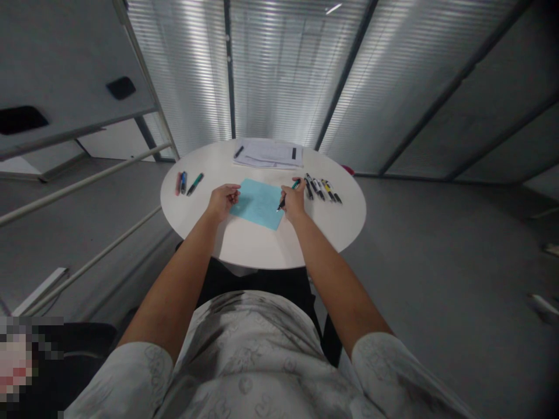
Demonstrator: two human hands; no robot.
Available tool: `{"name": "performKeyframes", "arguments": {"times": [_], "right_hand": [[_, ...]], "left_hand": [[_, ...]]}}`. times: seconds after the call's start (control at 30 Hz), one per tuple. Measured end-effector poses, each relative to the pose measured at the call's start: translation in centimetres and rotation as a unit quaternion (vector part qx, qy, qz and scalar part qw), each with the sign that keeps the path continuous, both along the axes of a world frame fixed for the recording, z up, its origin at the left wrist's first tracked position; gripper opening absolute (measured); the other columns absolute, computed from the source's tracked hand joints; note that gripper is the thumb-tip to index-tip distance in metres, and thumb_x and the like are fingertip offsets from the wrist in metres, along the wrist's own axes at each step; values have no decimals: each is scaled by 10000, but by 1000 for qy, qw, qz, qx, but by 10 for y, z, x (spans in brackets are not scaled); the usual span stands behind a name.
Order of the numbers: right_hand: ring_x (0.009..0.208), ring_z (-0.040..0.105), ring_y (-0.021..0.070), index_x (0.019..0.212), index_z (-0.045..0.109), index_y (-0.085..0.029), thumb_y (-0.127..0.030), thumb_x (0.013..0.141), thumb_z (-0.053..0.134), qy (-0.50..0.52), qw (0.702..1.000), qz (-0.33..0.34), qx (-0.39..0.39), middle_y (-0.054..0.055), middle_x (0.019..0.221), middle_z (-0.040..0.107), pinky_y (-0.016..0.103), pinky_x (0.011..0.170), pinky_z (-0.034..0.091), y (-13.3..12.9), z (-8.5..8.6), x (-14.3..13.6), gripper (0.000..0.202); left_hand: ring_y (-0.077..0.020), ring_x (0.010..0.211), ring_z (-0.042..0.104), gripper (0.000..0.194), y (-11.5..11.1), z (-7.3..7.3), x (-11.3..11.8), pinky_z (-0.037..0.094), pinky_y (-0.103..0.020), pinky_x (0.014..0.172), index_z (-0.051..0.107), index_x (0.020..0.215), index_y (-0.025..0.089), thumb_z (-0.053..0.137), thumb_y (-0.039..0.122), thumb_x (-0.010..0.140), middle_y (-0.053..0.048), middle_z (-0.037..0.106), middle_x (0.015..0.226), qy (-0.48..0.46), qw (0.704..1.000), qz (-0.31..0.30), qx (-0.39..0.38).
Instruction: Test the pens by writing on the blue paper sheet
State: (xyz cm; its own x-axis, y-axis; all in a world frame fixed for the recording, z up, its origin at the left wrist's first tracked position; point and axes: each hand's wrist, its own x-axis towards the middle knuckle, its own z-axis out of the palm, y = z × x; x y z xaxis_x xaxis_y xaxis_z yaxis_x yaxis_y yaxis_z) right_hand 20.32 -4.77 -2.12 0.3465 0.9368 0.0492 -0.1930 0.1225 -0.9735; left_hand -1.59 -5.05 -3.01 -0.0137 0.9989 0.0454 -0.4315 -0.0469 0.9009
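A light blue sheet of paper point(258, 205) lies at a slant on the round white table point(244, 247). My right hand point(294, 201) is closed around a dark pen point(282, 205) with a teal end, its tip pointing down at the sheet's right side. At the sheet's left edge is my left hand point(223, 201), its fingers curled in with the thumb against them. Whatever those fingers may hold is too small to make out. Several black, white and yellow markers point(322, 189) lie in a row just right of my right hand.
Stacked white papers point(268, 153) with a black pen point(238, 152) on top lie at the table's far edge. Three pens, one a green pen point(195, 184), rest at the left. A pale metal rail point(87, 183) runs left of the table. Behind are window blinds point(279, 70).
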Motion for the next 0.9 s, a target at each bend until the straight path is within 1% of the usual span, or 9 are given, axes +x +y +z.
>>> {"name": "performKeyframes", "arguments": {"times": [0.1, 0.23, 0.33, 0.4, 0.57, 0.67, 0.77, 0.83, 0.9], "right_hand": [[373, 353, 63, 1054, 371, -308, -176, 699, 586, 0, 1000, 12, 8, -147, 553, 390, 135, 376, 199, -2, 1, -1, 435], [357, 327, 60, 953, 379, -290, -197, 686, 605, -7, 998, 54, 31, -148, 529, 384, 149, 373, 195, -5, 1, -3, 362], [353, 333, 58, 922, 393, -279, -207, 684, 618, -13, 995, 83, 45, -148, 513, 393, 150, 370, 208, -5, -1, -4, 335], [348, 340, 61, 932, 409, -274, -213, 694, 620, -9, 995, 92, 34, -147, 501, 409, 153, 368, 213, -4, -2, -4, 324], [331, 384, 77, 1054, 487, -221, -241, 742, 653, 1, 992, 120, -45, -115, 493, 496, 182, 357, 239, -5, 1, -2, 354], [329, 408, 84, 1130, 492, -184, -202, 753, 634, 5, 990, 129, -61, -95, 502, 534, 189, 349, 258, -7, 3, -3, 403], [333, 424, 88, 1249, 440, -188, -163, 746, 597, 12, 991, 115, -62, -92, 539, 569, 185, 335, 258, -8, 4, -4, 527], [345, 435, 87, 1351, 361, -214, -153, 737, 592, 18, 994, 93, -62, -92, 589, 595, 179, 330, 257, -9, 6, -4, 659], [358, 436, 80, 1411, 291, -246, -153, 727, 593, 26, 996, 61, -63, -91, 647, 616, 171, 326, 249, -7, 9, 1, 754]], "left_hand": [[-108, 569, 502, 190, 0, 0, 0, 404, -249, 535, 697, 746, 126, 636, 167, 571, -39, 590, 646, 1, 1000, 0, -3], [-107, 564, 496, 198, -1, 2, 1, 396, -252, 534, 696, 751, 122, 635, 167, 568, -42, 588, 645, 3, 1000, 2, -2], [-110, 562, 496, 187, -3, 4, 2, 396, -258, 533, 692, 742, 123, 633, 168, 570, -44, 589, 647, 3, 1000, 3, -7], [-111, 558, 495, 181, -4, 6, 2, 400, -262, 532, 688, 736, 125, 630, 163, 569, -44, 588, 644, 2, 1000, 4, -12], [-108, 543, 491, 179, -5, 7, 3, 394, -254, 517, 691, 730, 126, 628, 160, 566, -43, 592, 639, 1, 1000, 3, -15], [-107, 544, 495, 182, -4, 6, 3, 393, -247, 515, 694, 730, 124, 633, 160, 562, -43, 594, 635, -5, 1000, 3, -10], [-107, 543, 496, 183, -4, 6, 3, 397, -246, 519, 694, 731, 121, 631, 161, 564, -46, 594, 633, -2, 1000, 3, -9], [-107, 545, 500, 182, -5, 7, 3, 398, -243, 521, 693, 731, 120, 628, 162, 566, -45, 592, 630, -1, 1000, 4, -13], [-107, 547, 502, 179, -6, 8, 3, 400, -240, 523, 691, 730, 120, 626, 163, 568, -44, 590, 627, -1, 1000, 6, -16]]}}
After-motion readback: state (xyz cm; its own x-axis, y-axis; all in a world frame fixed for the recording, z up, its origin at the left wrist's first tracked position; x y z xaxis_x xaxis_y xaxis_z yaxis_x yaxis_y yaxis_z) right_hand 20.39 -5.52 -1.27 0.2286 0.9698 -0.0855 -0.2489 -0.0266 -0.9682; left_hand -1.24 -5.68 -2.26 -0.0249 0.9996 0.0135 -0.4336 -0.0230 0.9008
